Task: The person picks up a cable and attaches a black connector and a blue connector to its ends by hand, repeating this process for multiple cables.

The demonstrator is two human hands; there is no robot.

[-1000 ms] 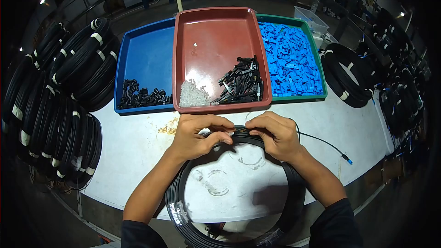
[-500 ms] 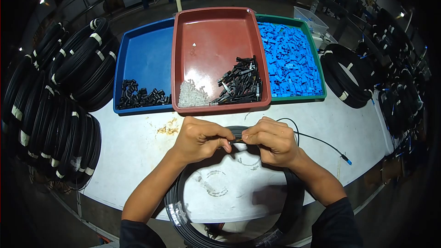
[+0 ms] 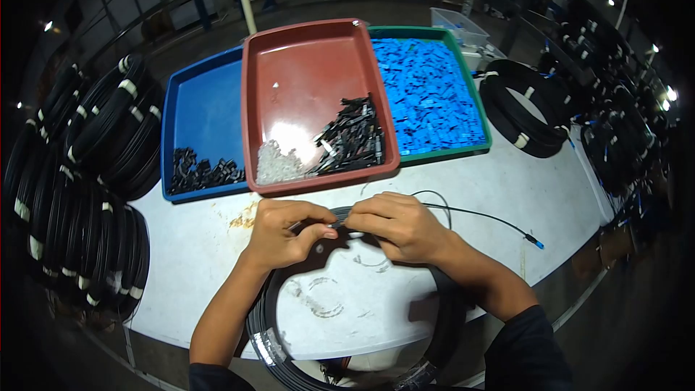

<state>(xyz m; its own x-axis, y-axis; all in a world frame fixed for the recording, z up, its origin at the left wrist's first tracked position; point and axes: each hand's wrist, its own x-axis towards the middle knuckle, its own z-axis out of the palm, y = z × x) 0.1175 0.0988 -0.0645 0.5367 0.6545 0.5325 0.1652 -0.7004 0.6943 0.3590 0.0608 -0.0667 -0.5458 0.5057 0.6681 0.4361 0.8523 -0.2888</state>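
Note:
A large coil of black cable (image 3: pixel 450 311) lies at the table's near edge, its lower part reaching past the edge. Over its far side, my left hand (image 3: pixel 289 233) has its thumb and forefinger pinched together on something small. My right hand (image 3: pixel 397 227) meets it from the right, fingers closed. What the right fingertips grip is hidden behind the knuckles. From beside my right hand, a loose cable end (image 3: pixel 485 216) runs right across the table to a blue-tipped connector (image 3: pixel 534 241). Clear tape (image 3: pixel 268 347) binds the coil at the lower left.
Behind my hands stand a blue tray (image 3: pixel 210 112) with black parts, a red tray (image 3: pixel 318 65) with clear and black pieces, and a green tray (image 3: pixel 474 112) full of blue pieces. Cable coils (image 3: pixel 79 232) are stacked left; another coil (image 3: pixel 523 141) lies right.
The view has swung, so trays and hands sit further left. My left thumb and forefinger have come closer together. The brownish bit between the hands is now hidden.

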